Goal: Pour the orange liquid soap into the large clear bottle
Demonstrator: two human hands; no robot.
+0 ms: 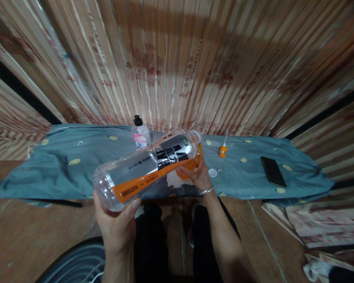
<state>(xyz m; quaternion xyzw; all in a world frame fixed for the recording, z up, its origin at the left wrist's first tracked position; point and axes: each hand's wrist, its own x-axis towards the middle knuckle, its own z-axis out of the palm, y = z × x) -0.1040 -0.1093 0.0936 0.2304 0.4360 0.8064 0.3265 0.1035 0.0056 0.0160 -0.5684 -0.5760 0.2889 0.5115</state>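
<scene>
At the centre of the frame we hold a large clear plastic bottle tipped nearly on its side, its base toward the lower left and its open neck toward the right. Our left hand wraps around the base from below, thumb up on the wall. Our right hand is closed around an orange cup-like vessel held right at the bottle's mouth; most of that vessel is hidden behind the bottle, so we cannot tell how full it is. A silver bracelet sits on the right wrist.

The bottle looks almost empty: we see no clear liquid level through its wall, and the orange band along its lower side is label rather than liquid. The white cap lies off, on the blue-grey cloth, just right of our right hand. So we judge the opening done and the pouring well under way or near its end; setting the bottle upright and capping it are not yet done.

A crumpled white tissue lies on the cloth below the vessel. Further back, above the tipped bottle, stands a small bottle with a black top and pink label. To the right lie a small orange-handled tool and, well apart from it, a dark phone.
</scene>
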